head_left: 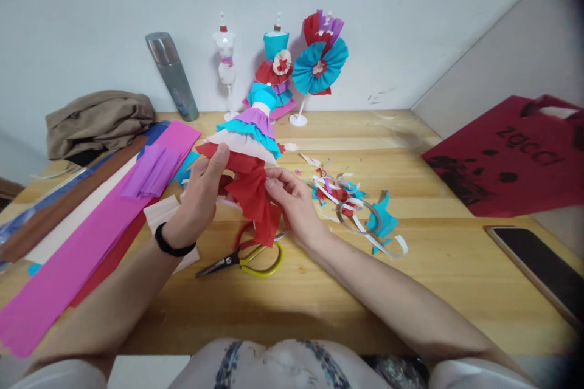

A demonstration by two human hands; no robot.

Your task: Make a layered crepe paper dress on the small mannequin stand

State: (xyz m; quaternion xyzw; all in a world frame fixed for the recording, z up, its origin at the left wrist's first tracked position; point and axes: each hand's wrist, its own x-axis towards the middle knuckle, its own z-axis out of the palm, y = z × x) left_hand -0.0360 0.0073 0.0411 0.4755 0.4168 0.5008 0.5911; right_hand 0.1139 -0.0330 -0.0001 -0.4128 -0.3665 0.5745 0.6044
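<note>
A mini mannequin in a tiered crepe paper dress (253, 121) tilts away from me over the table, turquoise on top with purple, turquoise and white ruffles below. My left hand (201, 194) is closed round its lower part, thumb pressing on the red layer at the hem. The fingers behind are partly hidden. Gathered red crepe paper (258, 200) hangs from that hem, and my right hand (294, 203) pinches its right edge between thumb and fingers. Just under the hanging paper lie scissors (239, 260) with red and yellow handles, partly covered.
Crepe paper strips (86, 243) cover the left side. Three mini mannequins on stands, including a bare white one (225, 61), line the wall beside a thermos (172, 76). Paper scraps (383, 216) and a tape ring lie right of centre. A phone (538, 267) and red bag (511, 158) are far right.
</note>
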